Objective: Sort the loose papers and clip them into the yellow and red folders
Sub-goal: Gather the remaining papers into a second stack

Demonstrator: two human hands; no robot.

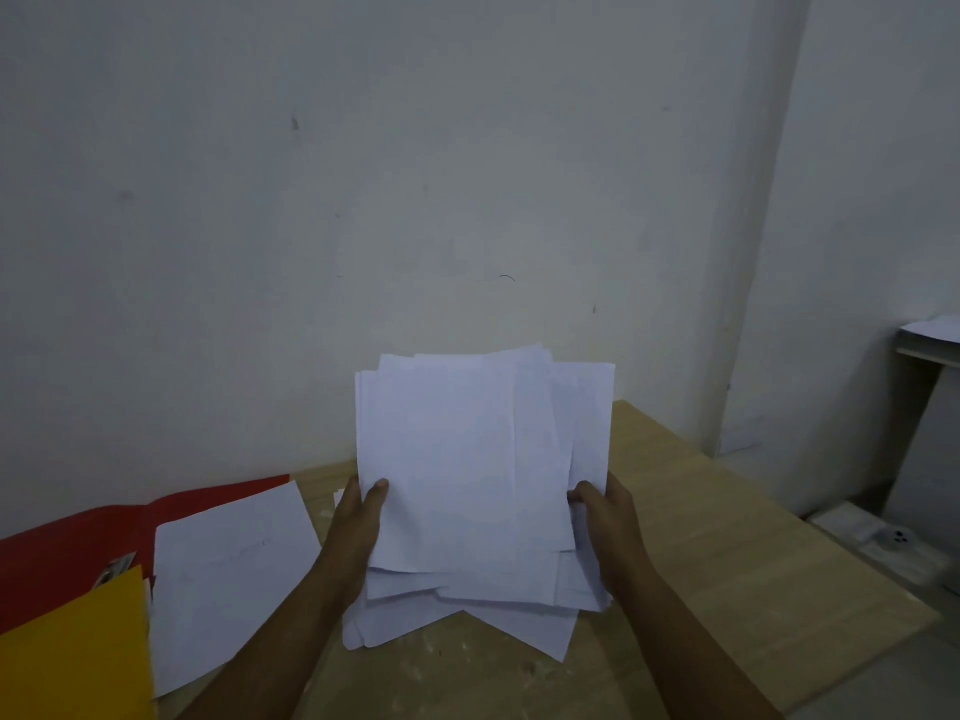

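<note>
Both hands, left [363,506] and right [605,504], grip an uneven white paper stack [467,459] by its sides, raised above the bench [727,553]. Edges misaligned, sheets apparently blank. Red folder [67,543] open, yellow folder [72,652] overlapping it.

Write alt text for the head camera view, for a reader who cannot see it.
Two hands, left hand and right hand, hold an uneven stack of white papers upright over a wooden table. At the left lie an open red folder, a yellow folder and one loose sheet.

White papers [467,459], red folder [67,543], yellow folder [72,652]
</note>
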